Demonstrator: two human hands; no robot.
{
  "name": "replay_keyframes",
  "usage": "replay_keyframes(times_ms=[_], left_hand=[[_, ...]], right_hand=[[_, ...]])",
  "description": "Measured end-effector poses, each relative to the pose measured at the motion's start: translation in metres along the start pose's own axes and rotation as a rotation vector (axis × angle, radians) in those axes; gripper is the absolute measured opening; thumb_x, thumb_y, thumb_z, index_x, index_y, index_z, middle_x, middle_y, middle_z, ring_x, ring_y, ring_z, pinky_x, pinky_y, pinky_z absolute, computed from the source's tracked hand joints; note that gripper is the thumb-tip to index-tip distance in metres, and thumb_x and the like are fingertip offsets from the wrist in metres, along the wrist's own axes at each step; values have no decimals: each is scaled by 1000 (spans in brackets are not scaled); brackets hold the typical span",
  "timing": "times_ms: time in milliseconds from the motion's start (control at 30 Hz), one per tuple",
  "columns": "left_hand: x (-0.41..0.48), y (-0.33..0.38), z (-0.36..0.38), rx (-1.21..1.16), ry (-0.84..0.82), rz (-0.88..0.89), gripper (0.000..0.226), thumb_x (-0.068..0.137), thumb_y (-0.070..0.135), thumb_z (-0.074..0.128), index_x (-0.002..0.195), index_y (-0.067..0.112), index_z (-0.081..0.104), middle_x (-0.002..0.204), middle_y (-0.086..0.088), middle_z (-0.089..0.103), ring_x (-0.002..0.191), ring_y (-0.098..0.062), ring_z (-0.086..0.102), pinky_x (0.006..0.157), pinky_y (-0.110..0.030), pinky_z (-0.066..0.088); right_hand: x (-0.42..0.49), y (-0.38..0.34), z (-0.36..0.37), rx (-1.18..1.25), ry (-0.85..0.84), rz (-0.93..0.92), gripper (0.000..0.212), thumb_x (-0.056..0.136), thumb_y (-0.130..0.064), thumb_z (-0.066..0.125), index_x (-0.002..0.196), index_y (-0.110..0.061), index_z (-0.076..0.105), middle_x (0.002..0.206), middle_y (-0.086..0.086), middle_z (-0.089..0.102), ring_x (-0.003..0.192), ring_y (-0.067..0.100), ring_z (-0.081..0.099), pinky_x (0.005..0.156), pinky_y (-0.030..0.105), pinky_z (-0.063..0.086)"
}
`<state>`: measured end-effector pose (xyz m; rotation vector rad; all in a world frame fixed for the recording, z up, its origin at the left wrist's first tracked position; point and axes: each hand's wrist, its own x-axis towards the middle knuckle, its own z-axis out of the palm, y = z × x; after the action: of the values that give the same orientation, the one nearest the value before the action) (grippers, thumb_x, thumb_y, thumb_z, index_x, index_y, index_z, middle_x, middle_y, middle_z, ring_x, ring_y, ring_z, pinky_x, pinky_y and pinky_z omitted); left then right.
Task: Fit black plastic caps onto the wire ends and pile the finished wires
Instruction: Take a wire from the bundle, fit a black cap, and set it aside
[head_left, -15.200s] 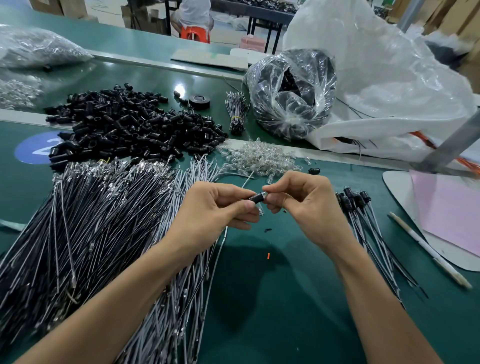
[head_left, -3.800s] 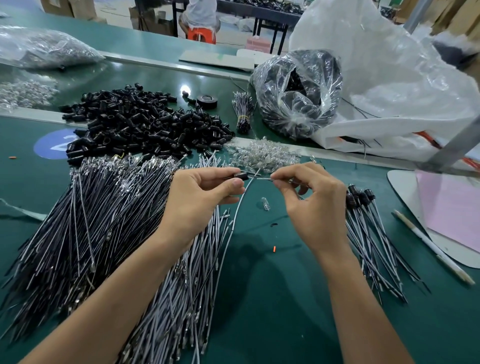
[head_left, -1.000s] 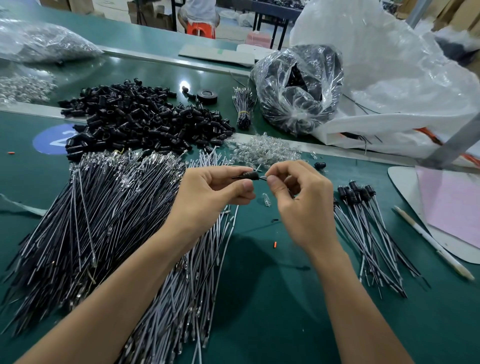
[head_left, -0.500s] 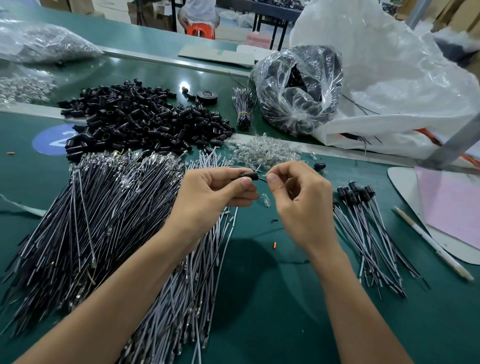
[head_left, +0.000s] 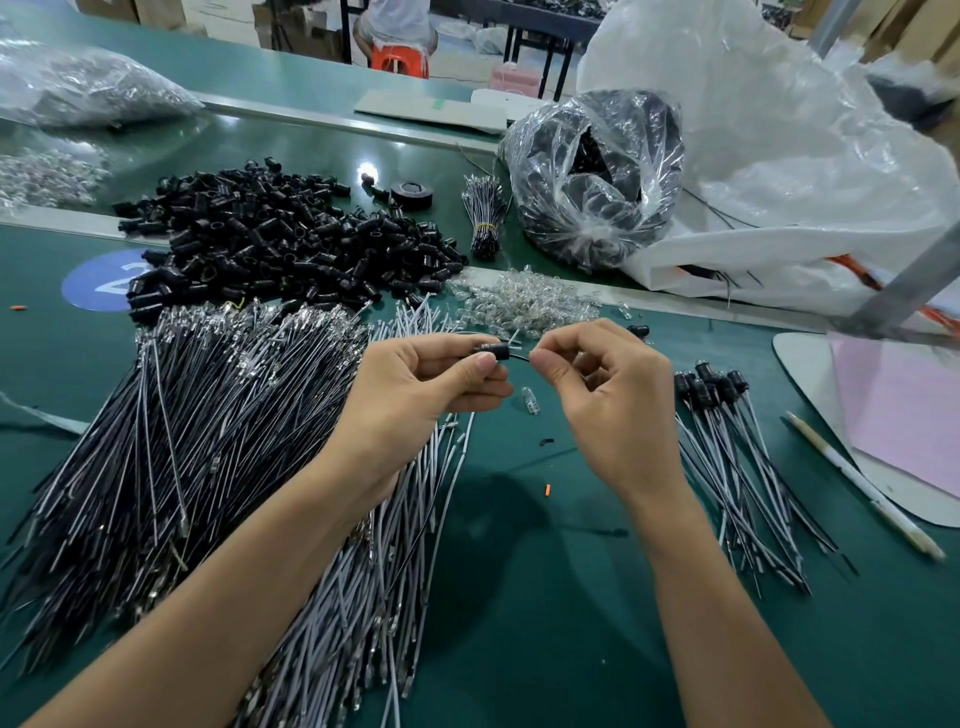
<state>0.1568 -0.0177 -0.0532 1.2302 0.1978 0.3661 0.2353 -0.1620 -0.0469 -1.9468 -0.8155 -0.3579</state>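
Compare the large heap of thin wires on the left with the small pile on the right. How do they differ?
The large heap of thin black and grey wires holds far more wires than the small pile of capped wires. The heap's far ends show bare silvery metal tips; the small pile's carry black plastic caps. Both lie flat on the green table.

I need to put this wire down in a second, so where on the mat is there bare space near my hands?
Barest: the green mat nearest you, between the grey wires and the finished wires; only tiny scraps lie there. Also the near right corner, past the finished wires. Crowded farther back: black caps and clear bulbs.
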Motion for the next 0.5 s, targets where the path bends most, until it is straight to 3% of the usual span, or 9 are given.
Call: replay_keyframes(times_ms=[267, 500], left_hand=[[0, 0, 1, 65, -5, 14, 14, 84, 1, 65, 92, 10, 72, 75, -10, 75, 70, -19, 74, 64, -21, 57], [1, 0, 0, 70, 12, 29, 15, 85, -1, 65, 94, 9, 71, 74, -9, 75, 70, -19, 74, 64, -21, 57]], right_hand=[[0, 0, 1, -5, -21, -6, 7, 84, -10, 74, 78, -15, 73, 76, -3, 62, 63, 4, 49, 61, 9, 34], [1, 0, -2, -7, 9, -45, 8, 82, -8, 76, 78, -13, 71, 74, -2, 67, 65, 10, 58, 63, 11, 39]])
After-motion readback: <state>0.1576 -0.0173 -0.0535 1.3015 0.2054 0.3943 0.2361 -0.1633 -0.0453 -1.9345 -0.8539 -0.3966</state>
